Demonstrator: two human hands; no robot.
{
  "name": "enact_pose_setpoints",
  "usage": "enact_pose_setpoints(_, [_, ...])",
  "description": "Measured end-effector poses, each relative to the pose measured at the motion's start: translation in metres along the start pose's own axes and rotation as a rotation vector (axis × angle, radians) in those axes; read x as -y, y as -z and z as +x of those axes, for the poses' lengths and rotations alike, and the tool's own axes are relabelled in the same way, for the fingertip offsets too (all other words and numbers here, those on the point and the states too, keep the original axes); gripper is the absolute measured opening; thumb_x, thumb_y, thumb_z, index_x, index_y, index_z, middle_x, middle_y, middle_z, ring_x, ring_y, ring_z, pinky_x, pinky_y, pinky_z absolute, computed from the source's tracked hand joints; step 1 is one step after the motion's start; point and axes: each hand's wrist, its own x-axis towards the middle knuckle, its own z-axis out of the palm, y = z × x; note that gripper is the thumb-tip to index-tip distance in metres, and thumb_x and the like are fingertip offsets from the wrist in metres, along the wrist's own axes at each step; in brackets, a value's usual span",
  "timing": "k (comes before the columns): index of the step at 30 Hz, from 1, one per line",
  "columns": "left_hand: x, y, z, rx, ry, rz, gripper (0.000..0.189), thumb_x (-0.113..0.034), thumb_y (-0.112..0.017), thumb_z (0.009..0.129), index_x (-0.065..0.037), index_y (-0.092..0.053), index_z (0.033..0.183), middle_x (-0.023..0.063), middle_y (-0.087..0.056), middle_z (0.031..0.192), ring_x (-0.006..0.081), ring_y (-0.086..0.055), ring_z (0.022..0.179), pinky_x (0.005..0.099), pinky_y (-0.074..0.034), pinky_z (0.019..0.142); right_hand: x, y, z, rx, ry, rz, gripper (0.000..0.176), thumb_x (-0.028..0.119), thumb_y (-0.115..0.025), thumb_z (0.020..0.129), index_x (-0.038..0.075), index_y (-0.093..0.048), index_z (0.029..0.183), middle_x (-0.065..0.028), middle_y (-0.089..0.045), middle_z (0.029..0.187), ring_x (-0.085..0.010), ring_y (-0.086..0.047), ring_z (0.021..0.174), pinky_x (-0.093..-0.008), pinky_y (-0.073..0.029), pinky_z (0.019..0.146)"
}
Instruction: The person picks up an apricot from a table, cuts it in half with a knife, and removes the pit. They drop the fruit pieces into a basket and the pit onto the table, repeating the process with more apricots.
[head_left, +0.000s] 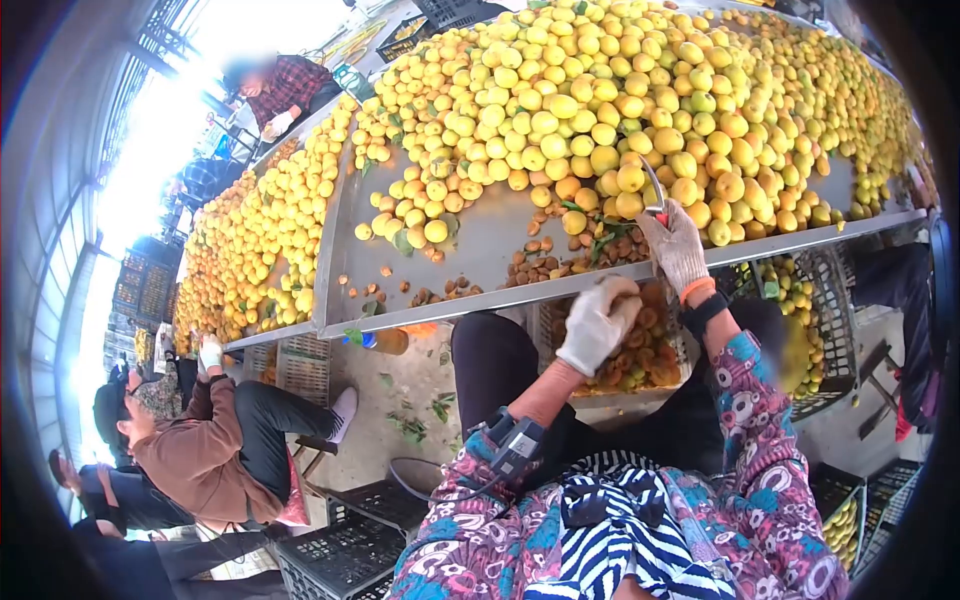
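My right hand (676,248), in a pale work glove, is closed around a small curved knife (652,182) with a red handle. Its blade points up toward the heap of yellow apricots (545,125) on the metal table. Lower and to the left, my left hand (598,326), in a white glove, has its fingers curled inward; whatever they may hold is hidden. Just beneath it stands a crate (682,372) of orange-brown apricot pieces (635,365). Brown pits (535,268) lie along the near part of the table, close to both hands.
A raised metal rim (480,302) edges the table (490,225). At right is a black crate (835,300) of yellow-green fruit. One person (190,450) sits at left by the table; another person (290,90) works across it. Black crates (345,555) stand on the floor.
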Motion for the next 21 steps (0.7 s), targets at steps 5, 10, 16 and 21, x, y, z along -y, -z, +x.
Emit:
enact_pose_setpoints(5, [0.057, 0.022, 0.062, -0.165, 0.364, 0.427, 0.022, -0.023, -0.068, 0.075, -0.008, -0.065, 0.092, 0.0134, -0.066, 0.089, 0.0307, -0.063, 0.086, 0.0391, -0.049, 0.077, -0.013, 0.008, -0.010, 0.047, -0.057, 0.138, 0.015, 0.014, -0.064, 0.088, 0.003, -0.056, 0.094, 0.0051, -0.050, 0.071, -0.0048, -0.044, 0.059, -0.0219, -0.039, 0.053])
enact_pose_setpoints(10, [0.087, 0.012, 0.100, 0.121, 0.604, 0.834, 0.036, -0.036, -0.065, 0.076, -0.008, -0.067, 0.100, 0.0166, -0.068, 0.094, 0.0333, -0.062, 0.094, 0.0417, -0.048, 0.084, 0.002, 0.009, -0.016, 0.105, -0.104, 0.130, 0.016, 0.012, -0.063, 0.089, 0.003, -0.056, 0.100, 0.0057, -0.049, 0.069, -0.0013, -0.042, 0.061, -0.0180, -0.036, 0.052])
enact_pose_setpoints(16, [0.106, 0.003, 0.101, -0.009, 0.453, 0.524, 0.048, -0.026, -0.074, 0.067, -0.004, -0.057, 0.106, 0.0190, -0.064, 0.099, 0.0329, -0.062, 0.094, 0.0391, -0.047, 0.085, -0.011, 0.008, -0.016, 0.090, -0.003, 0.002, 0.013, 0.011, -0.063, 0.089, 0.003, -0.056, 0.096, 0.0058, -0.048, 0.072, -0.0039, -0.041, 0.062, -0.0202, -0.038, 0.055])
enact_pose_setpoints(21, [0.087, 0.016, 0.093, -0.145, 0.238, 0.067, 0.049, -0.012, -0.076, 0.065, -0.005, -0.051, 0.106, 0.0124, -0.059, 0.094, 0.0256, -0.059, 0.087, 0.0323, -0.048, 0.080, -0.009, 0.008, -0.019, 0.108, -0.028, 0.176, 0.011, 0.010, -0.061, 0.090, 0.003, -0.055, 0.097, 0.0055, -0.050, 0.077, -0.0027, -0.042, 0.067, -0.0191, -0.038, 0.058])
